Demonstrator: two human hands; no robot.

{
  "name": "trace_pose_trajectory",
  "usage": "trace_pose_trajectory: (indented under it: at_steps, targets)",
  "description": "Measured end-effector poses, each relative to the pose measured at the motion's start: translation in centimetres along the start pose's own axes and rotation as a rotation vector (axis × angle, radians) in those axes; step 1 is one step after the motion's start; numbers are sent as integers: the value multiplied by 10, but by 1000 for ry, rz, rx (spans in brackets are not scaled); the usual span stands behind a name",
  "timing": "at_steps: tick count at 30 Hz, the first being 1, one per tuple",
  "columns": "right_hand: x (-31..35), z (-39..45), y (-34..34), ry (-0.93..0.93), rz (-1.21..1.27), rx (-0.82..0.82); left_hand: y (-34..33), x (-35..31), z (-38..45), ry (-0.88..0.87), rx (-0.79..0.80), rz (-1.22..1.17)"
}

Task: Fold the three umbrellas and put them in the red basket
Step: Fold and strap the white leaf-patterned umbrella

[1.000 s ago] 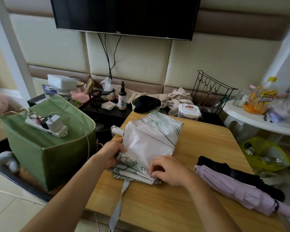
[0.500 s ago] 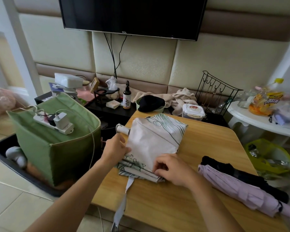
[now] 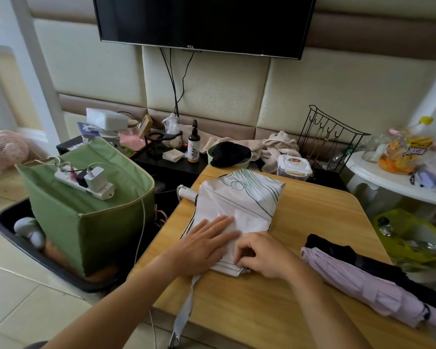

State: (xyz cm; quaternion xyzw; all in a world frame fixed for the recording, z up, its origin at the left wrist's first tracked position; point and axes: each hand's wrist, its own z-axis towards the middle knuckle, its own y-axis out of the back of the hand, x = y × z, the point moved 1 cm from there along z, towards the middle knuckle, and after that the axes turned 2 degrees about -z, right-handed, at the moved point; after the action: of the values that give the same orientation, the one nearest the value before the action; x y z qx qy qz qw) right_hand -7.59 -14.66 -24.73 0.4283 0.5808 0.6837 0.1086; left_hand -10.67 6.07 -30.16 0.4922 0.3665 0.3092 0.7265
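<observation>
A white umbrella [image 3: 242, 200] with green line drawings lies collapsed on the wooden table [image 3: 300, 298], its white handle [image 3: 185, 192] poking out at the left. My left hand [image 3: 207, 241] presses flat on its canopy, fingers spread. My right hand [image 3: 264, 255] pinches the canopy's folded near edge. The closing strap [image 3: 185, 308] hangs off the table's front. A folded lilac umbrella [image 3: 363, 285] and a black umbrella [image 3: 368, 263] lie side by side at the right. No red basket is in view.
A green fabric box [image 3: 86, 222] carrying a power strip and charger [image 3: 91, 183] stands left of the table in a black tray. Behind are a low black shelf with bottles, a wire rack [image 3: 330, 139], a white side table [image 3: 398, 182] and a yellow bag [image 3: 410, 235].
My left hand moved from the umbrella's left side onto the top of the canopy and now lies flat. My right hand stays pinching the near edge. The camera has shifted left.
</observation>
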Motion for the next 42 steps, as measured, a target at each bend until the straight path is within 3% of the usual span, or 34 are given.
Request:
trace_pose_trajectory:
  at_steps: [4, 6, 11, 13, 17, 20, 24, 27, 30, 33, 37, 42]
  targets:
    - [-4, 3, -3, -43, 17, 29, -2, -1, -3, 125, 159, 62]
    - [-5, 4, 0, -76, 78, -38, -2, -1, -2, 157, 202, 91]
    - [-14, 2, 20, -306, 285, -731, -1, -1, 1, 163, 264, 79]
    - [-25, 4, 24, -410, 459, -820, 0, -1, 2, 158, 278, 61]
    - [-30, 8, 27, -419, 921, -700, -1, 1, 3, 163, 282, 45]
    - [-23, 10, 28, -350, 1019, -725, -1, 0, 3, 170, 276, 37]
    - [-18, 11, 24, -245, 794, -803, -1, 2, 3, 194, 273, -13]
    - [-12, 5, 26, -97, 509, -798, 7, 5, 5, 211, 253, -192]
    - [-11, -1, 25, 20, 362, -683, 21, 4, 5, 337, 143, -600]
    - [-11, -9, 23, 25, 343, -609, 33, -1, 5, 479, -19, -964]
    - [-15, -19, 25, -10, 250, -405, 44, -6, 8, 640, -249, -1185]
    - [-10, -21, 11, -36, 99, -239, 46, 0, 11, 559, -392, -1230]
